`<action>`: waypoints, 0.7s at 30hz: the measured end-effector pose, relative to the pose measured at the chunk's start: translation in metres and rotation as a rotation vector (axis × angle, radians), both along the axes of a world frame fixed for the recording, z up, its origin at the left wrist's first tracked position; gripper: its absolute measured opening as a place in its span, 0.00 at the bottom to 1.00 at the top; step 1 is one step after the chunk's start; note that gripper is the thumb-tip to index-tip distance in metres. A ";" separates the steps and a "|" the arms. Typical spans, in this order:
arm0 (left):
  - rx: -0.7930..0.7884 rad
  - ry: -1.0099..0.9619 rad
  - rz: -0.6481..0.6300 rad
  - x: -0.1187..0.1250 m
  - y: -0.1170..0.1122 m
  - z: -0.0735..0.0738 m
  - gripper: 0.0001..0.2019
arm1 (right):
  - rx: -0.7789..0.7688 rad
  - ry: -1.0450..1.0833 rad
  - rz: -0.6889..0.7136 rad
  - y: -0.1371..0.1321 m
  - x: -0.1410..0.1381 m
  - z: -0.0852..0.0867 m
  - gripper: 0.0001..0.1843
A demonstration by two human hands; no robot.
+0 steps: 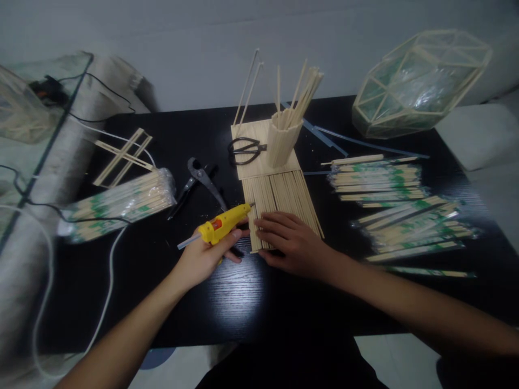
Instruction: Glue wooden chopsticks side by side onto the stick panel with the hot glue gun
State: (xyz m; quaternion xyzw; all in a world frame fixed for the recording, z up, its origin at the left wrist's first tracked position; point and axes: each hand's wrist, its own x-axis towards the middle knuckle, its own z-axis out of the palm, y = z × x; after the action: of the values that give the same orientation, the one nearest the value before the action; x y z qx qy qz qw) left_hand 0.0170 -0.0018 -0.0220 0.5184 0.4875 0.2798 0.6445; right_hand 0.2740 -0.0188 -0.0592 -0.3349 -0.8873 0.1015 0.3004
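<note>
My left hand (203, 258) grips a yellow glue gun (222, 222), its nozzle pointing right at the left edge of a flat panel of wooden sticks (279, 201) laid side by side on the black table (227, 302). My right hand (290, 240) lies on the near end of that panel, fingers stretched out and pressing the sticks. Behind the panel stands a cup built of sticks (283, 141) with loose sticks standing in it, on a flat wooden board (251, 138).
Black scissors (244, 149) and pliers (199, 182) lie left of the panel. A wrapped chopstick bundle (121, 204) and a stick cross frame (124, 156) sit at the left, wrapped chopsticks (401, 213) at the right. A faceted stick lantern (419, 81) stands back right. White cable (107, 286) trails left.
</note>
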 end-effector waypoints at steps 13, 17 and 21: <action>0.023 0.009 -0.018 0.000 0.001 0.001 0.27 | -0.022 0.001 0.005 -0.001 0.000 -0.002 0.15; 0.045 0.025 -0.028 -0.001 0.002 0.002 0.25 | -0.023 0.007 0.005 -0.001 0.001 -0.002 0.16; 0.059 0.038 -0.029 -0.001 0.003 0.002 0.24 | -0.035 0.007 0.011 -0.001 0.001 -0.002 0.17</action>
State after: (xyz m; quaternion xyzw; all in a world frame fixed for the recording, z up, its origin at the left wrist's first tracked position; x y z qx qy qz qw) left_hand 0.0164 0.0012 -0.0205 0.5495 0.4836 0.2746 0.6235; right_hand 0.2749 -0.0196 -0.0613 -0.3349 -0.8861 0.1198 0.2972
